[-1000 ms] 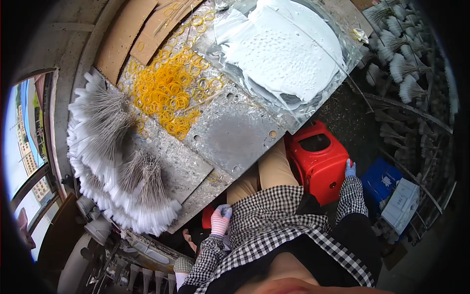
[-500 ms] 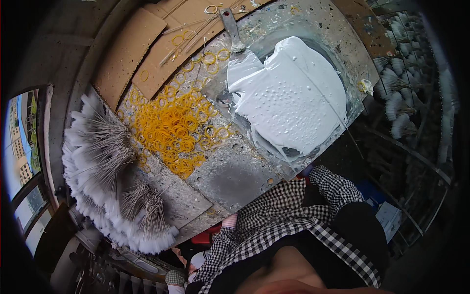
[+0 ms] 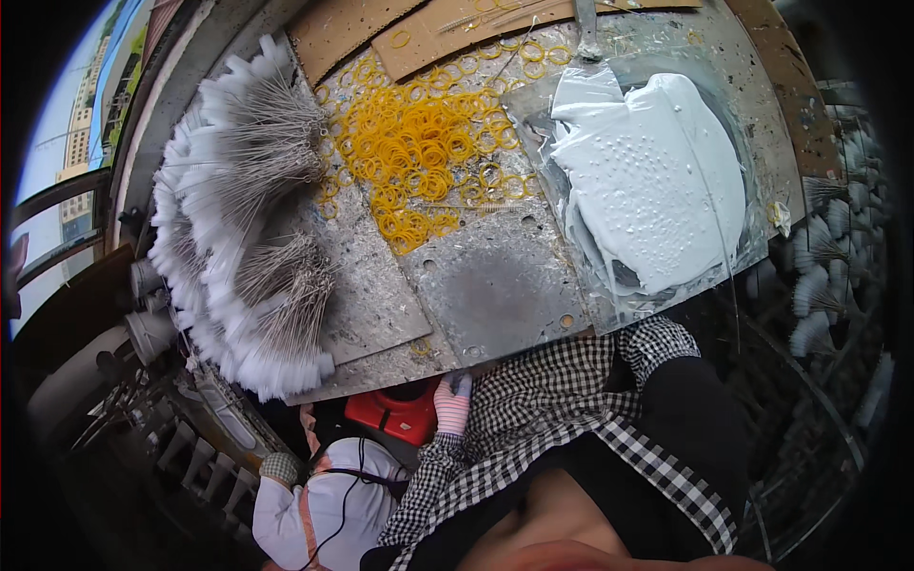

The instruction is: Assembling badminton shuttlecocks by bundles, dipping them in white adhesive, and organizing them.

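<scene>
Left hand (image 3: 452, 404), pink-striped knit glove – risen since a second ago to the near edge of the scuffed grey metal tabletop (image 3: 495, 295); grip state cannot be told.
Right hand – apparently hidden beyond its checked cuff.
Red plastic stool (image 3: 395, 419) – just left of the glove.
Loose yellow rubber bands (image 3: 419, 152) – well beyond it.
Labelled packages: none visible.

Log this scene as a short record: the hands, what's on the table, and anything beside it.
left hand: in a striped glove with a checked sleeve, at the table's near edge, holding nothing that shows
right hand: hidden, only the checked cuff shows by the sheet
table: grey, scuffed metal
rubber bands: yellow, loose pile at the far middle
white paste: spread on a clear sheet, right side
wire bundles: white-tipped, fanned out on the left
stool: red, under the table edge
other person: lower left, in white
</scene>
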